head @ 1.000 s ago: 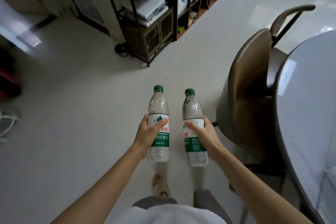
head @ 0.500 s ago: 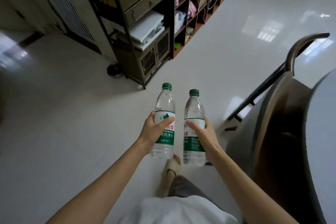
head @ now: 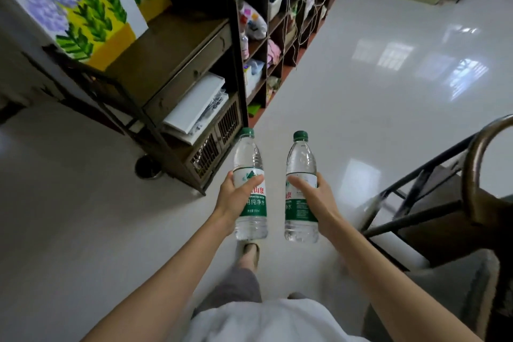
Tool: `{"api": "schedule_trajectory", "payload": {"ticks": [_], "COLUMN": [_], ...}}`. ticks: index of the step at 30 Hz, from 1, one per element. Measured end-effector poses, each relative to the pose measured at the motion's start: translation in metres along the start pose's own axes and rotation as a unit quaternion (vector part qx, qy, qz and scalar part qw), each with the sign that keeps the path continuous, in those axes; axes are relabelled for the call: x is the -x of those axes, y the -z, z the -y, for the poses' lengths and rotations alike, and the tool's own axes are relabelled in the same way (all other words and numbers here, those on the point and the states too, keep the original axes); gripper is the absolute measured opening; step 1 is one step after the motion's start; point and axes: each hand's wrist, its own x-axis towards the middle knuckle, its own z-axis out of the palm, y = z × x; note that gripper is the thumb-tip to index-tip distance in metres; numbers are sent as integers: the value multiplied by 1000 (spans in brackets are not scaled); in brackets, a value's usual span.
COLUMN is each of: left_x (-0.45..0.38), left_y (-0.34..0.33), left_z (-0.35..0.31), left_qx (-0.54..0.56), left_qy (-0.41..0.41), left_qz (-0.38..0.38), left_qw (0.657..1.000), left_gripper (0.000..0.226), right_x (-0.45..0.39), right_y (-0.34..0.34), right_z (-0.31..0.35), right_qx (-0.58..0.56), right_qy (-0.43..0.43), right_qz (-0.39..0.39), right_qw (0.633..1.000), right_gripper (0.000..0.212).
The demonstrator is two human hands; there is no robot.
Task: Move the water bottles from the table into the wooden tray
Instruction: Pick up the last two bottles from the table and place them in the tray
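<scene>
Grip: your left hand (head: 236, 197) clasps 1 bottle (head: 249, 189); your right hand (head: 316, 200) clasps the other bottle (head: 301, 191), both upright over the floor (head: 347, 119).
Room: shelf unit (head: 188, 97) left, chair (head: 458, 203) right, open floor between.
Change: shelf unit nearer than 0.5 s ago.

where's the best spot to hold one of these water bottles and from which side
Around the labelled middle, from the outer side. Each bottle is upright, and its straight labelled section suits a wrap grip: the left hand holds the left bottle there and the right hand holds the right bottle likewise.
</scene>
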Motion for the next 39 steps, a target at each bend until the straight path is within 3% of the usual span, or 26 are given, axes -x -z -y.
{"api": "schedule_trajectory", "payload": {"ticks": [10, 17, 27, 31, 39], "left_x": [-214, -338, -489, -559, -735], "left_y": [-149, -300, -531, -590, -715], "left_z": [-157, -209, -308, -350, -454], "left_qx": [-119, -181, -177, -175, -199], "left_qy": [2, 14, 20, 24, -11], "left_qz": [153, 240, 256, 243, 239], "left_qw": [981, 954, 950, 954, 950], "left_gripper": [40, 49, 45, 40, 36], "right_x": [-172, -286, -471, -551, -730], "right_y": [67, 167, 344, 387, 455], "right_z": [151, 221, 373, 426, 542], "right_qx": [-82, -145, -101, -121, -121], "right_qy": [-8, -2, 1, -3, -8], "right_qz": [-146, -221, -260, -253, -274], "right_qw": [986, 965, 960, 960, 954], "right_gripper": [42, 47, 44, 37, 42]}}
